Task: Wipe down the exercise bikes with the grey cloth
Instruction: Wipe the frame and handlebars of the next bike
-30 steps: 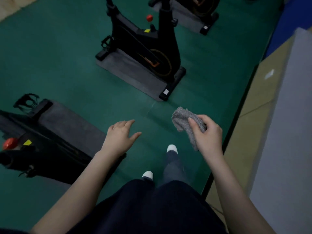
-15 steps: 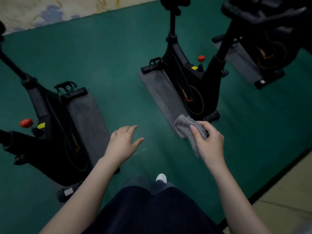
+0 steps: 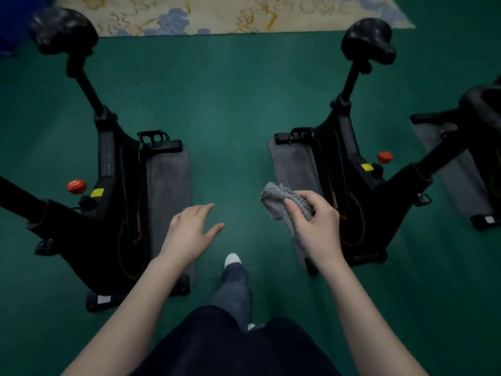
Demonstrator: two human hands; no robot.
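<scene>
Two black exercise bikes stand on the green floor, one to my left (image 3: 113, 191) and one to my right (image 3: 349, 172), each with a red knob and a black saddle. My right hand (image 3: 314, 226) grips the bunched grey cloth (image 3: 282, 202) in the air just left of the right bike's flywheel. My left hand (image 3: 189, 232) is held out flat with fingers apart and holds nothing, beside the left bike's mat. I stand in the aisle between the two bikes.
Each bike rests on a grey floor mat (image 3: 168, 191). A third bike (image 3: 474, 123) shows at the right edge. A beige patterned carpet (image 3: 230, 12) lies beyond the green floor at the top. My foot in a white shoe (image 3: 232, 260) steps forward in the aisle.
My view has swung left, so two bikes now flank me instead of lying ahead and to the right. Both hands keep their pose; the cloth stays in my right hand.
</scene>
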